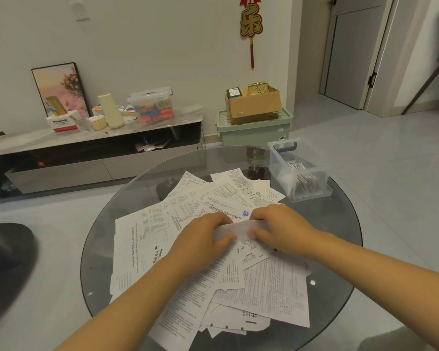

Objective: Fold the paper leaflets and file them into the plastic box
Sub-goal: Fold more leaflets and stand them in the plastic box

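A small folded white leaflet [240, 228] is held above the pile at the table's middle. My left hand [203, 236] pinches its left end and my right hand [279, 228] pinches its right end, thumbs underneath and fingers on top. Several unfolded printed leaflets [162, 229] lie spread over the round glass table [340, 224]. A clear plastic box [298, 168] with a blue handle stands open at the table's far right, with several folded papers standing inside it.
Beyond the table stand a low TV cabinet [91, 148] with a lidded plastic box, bottle and cartons, and a green storage bin [254, 130] bearing a cardboard box. A dark round object [8, 262] sits at the left. Grey chair legs show at far right.
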